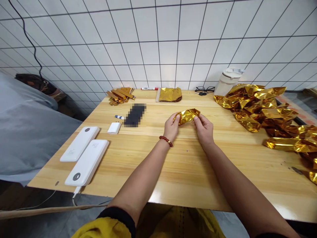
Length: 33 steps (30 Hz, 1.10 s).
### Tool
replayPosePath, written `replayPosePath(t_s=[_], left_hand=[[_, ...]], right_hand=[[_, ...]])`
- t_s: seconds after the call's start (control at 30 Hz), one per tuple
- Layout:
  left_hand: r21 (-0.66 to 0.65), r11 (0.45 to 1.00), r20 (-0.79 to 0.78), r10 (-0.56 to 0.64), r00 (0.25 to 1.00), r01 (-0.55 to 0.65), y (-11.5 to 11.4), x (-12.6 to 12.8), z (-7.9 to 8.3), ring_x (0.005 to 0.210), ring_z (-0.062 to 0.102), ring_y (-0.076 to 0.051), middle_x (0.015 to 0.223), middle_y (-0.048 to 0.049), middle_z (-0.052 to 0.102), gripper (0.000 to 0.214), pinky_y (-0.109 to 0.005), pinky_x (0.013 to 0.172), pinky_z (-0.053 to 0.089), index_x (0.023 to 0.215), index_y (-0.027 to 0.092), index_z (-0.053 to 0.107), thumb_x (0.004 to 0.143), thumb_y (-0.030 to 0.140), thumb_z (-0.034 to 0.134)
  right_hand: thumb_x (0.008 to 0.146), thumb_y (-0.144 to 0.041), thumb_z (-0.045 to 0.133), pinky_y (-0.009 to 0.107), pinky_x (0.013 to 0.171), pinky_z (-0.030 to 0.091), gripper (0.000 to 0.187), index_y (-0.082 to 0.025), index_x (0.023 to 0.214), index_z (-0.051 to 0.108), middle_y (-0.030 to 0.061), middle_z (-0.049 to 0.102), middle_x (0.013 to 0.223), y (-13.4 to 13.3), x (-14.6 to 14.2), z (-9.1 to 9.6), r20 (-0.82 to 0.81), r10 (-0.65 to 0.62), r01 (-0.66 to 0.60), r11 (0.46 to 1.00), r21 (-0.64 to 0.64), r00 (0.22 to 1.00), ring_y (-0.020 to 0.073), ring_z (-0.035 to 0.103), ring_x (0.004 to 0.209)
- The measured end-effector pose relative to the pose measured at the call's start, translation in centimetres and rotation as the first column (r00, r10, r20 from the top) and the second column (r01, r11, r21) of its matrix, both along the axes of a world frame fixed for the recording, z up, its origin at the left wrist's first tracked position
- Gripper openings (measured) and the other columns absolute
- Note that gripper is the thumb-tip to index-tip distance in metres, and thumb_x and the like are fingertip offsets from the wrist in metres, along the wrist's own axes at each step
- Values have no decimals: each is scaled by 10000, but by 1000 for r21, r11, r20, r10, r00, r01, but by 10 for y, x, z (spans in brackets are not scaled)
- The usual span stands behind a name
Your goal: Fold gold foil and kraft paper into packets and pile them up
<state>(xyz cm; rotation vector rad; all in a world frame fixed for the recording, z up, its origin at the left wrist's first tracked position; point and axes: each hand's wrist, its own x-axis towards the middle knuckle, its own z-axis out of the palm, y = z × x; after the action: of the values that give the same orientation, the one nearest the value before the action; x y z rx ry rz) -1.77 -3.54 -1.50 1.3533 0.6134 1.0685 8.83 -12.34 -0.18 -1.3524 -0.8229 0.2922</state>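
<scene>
A crumpled piece of gold foil (187,116) is held just above the wooden table (173,165) near its middle. My left hand (171,127), with a red bead bracelet on its wrist, pinches the foil's left end. The foil's right end is pinched by my right hand (204,129). Both hands have their fingers closed on the foil.
A big heap of gold foil (267,112) covers the table's right side. At the back lie a stack of gold sheets (169,94), folded gold strips (120,95), a red marker (149,88), glasses (204,89) and a white bottle (228,81). Two white power banks (84,153), a charger (114,128) at left.
</scene>
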Motion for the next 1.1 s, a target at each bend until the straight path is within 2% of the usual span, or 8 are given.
replayPosePath(t_s=[0.1, 0.23, 0.4, 0.53, 0.7, 0.83, 0.93, 1.1], left_hand=[[173, 981, -52, 92, 994, -82, -5, -2, 4, 1092, 611, -208, 1146, -82, 684, 368, -334, 979, 460, 1084, 181, 681, 875, 454, 551], [199, 974, -64, 120, 991, -105, -6, -4, 5, 1135, 593, -212, 1194, -102, 664, 395, -347, 1021, 430, 1123, 166, 672, 890, 449, 528], [17, 997, -5, 72, 997, -72, -3, -4, 6, 1133, 586, -210, 1212, -95, 650, 435, -336, 998, 442, 1135, 178, 664, 840, 490, 597], [-276, 961, 91, 21, 996, 5, -2, -4, 9, 831, 653, -157, 1173, -131, 641, 601, -285, 721, 532, 1247, 164, 569, 846, 608, 507], [-377, 926, 161, 50, 986, 14, 2, -5, 12, 645, 612, -96, 1125, -156, 631, 575, -253, 614, 520, 1169, 121, 572, 863, 600, 484], [-360, 932, 148, 22, 989, 33, -1, -6, 14, 655, 599, -86, 1127, -145, 629, 585, -246, 622, 513, 1128, 129, 591, 836, 628, 501], [-258, 964, 117, -42, 992, 72, -7, -8, 14, 712, 596, -85, 1202, -126, 602, 606, -239, 658, 508, 1169, 168, 584, 723, 566, 686], [-159, 956, 88, -237, 968, 248, -14, -12, 15, 722, 600, -73, 1260, -122, 571, 700, -256, 737, 501, 1175, 189, 595, 555, 381, 858]], right_hand=[[838, -454, 578, 276, 656, 459, 341, -164, 952, 717, -5, 605, 673, -1, 0, 0, 19, -15, 15, 1000, 10, 1000, 129, 527, 626], [843, -495, 564, 260, 637, 429, 372, -156, 761, 690, 3, 588, 653, -3, 0, -1, 86, -31, 33, 999, -16, 996, 134, 521, 634], [834, -500, 565, 246, 555, 366, 401, -158, 639, 637, -19, 523, 558, -3, 2, -1, 37, -82, 84, 995, -49, 996, 115, 454, 547], [820, -484, 575, 242, 474, 299, 398, -165, 585, 606, -38, 457, 467, -1, 10, -5, -120, -172, 170, 985, -31, 978, 97, 375, 451], [812, -493, 572, 238, 459, 278, 405, -167, 573, 595, -49, 422, 441, -3, 15, -8, -144, -208, 207, 978, -25, 967, 89, 343, 433], [809, -519, 553, 236, 473, 286, 422, -164, 585, 599, -53, 430, 459, -5, 16, -10, -96, -238, 234, 971, -49, 967, 88, 356, 452], [801, -541, 547, 236, 484, 297, 434, -166, 588, 598, -54, 439, 468, -5, 16, -10, -84, -255, 251, 966, -55, 963, 91, 366, 464], [721, -563, 622, 235, 480, 314, 432, -188, 542, 502, -52, 437, 469, -4, 19, -7, -311, -162, 187, 981, 52, 936, 92, 380, 466]])
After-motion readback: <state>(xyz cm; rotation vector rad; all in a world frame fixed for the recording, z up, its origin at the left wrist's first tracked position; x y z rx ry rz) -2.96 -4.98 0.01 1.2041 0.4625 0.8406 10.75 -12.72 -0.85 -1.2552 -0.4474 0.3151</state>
